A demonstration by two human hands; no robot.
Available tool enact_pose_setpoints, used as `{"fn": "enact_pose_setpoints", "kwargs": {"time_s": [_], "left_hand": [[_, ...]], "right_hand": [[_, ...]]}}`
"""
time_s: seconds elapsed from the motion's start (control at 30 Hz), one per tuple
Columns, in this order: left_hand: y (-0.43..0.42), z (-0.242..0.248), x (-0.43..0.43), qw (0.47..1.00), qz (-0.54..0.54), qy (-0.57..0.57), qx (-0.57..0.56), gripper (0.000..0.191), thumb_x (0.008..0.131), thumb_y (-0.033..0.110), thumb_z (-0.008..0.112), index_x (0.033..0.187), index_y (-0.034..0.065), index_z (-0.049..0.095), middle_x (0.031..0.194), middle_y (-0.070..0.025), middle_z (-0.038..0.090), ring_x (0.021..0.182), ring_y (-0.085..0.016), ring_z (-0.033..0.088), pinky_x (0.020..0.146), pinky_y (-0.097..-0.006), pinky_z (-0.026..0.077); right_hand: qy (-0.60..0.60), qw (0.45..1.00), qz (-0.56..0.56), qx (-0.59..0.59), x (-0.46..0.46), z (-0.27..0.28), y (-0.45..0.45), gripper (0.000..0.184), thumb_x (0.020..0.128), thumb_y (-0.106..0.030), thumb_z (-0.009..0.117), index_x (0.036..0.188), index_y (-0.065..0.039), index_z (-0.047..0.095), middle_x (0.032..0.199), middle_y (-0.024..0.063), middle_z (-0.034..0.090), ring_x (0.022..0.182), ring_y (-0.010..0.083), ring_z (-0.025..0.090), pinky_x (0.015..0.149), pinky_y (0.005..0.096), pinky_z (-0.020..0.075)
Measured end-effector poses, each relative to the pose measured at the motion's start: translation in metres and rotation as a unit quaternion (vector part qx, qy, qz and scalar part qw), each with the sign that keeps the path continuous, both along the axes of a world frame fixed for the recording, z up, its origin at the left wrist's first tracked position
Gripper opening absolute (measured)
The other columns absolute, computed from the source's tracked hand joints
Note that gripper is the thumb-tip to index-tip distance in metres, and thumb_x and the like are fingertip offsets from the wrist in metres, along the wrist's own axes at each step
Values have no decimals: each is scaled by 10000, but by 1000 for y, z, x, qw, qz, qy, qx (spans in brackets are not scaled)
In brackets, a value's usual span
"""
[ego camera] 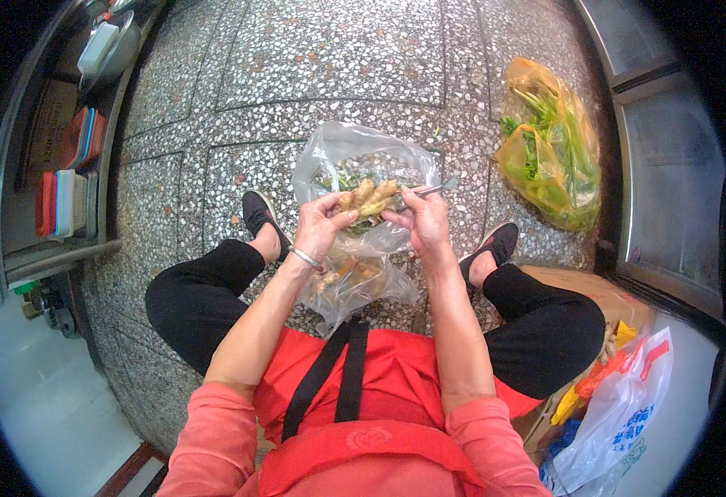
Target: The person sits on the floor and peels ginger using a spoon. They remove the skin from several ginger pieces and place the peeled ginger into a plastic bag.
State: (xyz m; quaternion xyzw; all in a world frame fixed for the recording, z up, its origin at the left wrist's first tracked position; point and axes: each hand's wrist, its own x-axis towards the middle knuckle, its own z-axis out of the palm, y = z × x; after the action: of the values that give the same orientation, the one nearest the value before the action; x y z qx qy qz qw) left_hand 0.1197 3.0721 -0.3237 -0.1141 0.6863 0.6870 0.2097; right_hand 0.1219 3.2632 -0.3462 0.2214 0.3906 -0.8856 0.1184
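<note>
A knobbly piece of ginger root (363,197), pale yellow along its lower side, is pinched at its left end by my left hand (320,225). My right hand (423,222) grips a slim, dark tool (430,191), perhaps a small knife; its working end is unclear. The right fingertips sit close to the ginger's right end. Below both hands, a clear plastic bag (319,146) lies spread on the floor with green plant scraps inside. Nearer my body is a second clear plastic bag (394,289) with brownish pieces, seemingly more ginger, seen blurrily through the film.
An orange-yellow plastic bag (549,180) of leafy greens lies to the right on the terrazzo floor (338,56). Shelves with plastic baskets (68,202) line the left. A cardboard box (586,289), a white plastic bag (611,416) and glass-fronted panels (670,180) stand at the right.
</note>
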Motion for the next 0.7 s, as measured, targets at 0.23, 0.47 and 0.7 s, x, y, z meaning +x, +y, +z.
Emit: {"fn": "enact_pose_setpoints", "kwargs": {"time_s": [0.23, 0.47, 0.7], "left_hand": [[-5, -4, -3, 992, 47, -50, 109, 338, 764, -7, 646, 1095, -31, 583, 942, -46, 636, 793, -86, 588, 716, -213, 472], [-9, -11, -2, 991, 51, -44, 114, 339, 767, -18, 634, 1101, -34, 579, 982, -55, 635, 836, -95, 588, 745, -231, 473], [-6, -5, -2, 999, 23, 48, -1, 301, 762, 5, 661, 1059, -3, 614, 919, -12, 626, 793, -66, 558, 710, -201, 451]], "right_hand": [[-58, 998, 8, 2, 2, -2, 3, 183, 888, -121, 516, 1015, 10, 510, 977, 108, 584, 899, 235, 606, 700, 414, 573], [-95, 988, -23, -118, 2, -4, -3, 137, 878, -134, 547, 995, -67, 529, 971, 70, 575, 938, 242, 568, 804, 487, 501], [-105, 985, -33, -130, 2, 7, -19, 157, 866, -114, 558, 1012, -83, 510, 1022, 62, 557, 956, 244, 548, 867, 523, 456]]}}
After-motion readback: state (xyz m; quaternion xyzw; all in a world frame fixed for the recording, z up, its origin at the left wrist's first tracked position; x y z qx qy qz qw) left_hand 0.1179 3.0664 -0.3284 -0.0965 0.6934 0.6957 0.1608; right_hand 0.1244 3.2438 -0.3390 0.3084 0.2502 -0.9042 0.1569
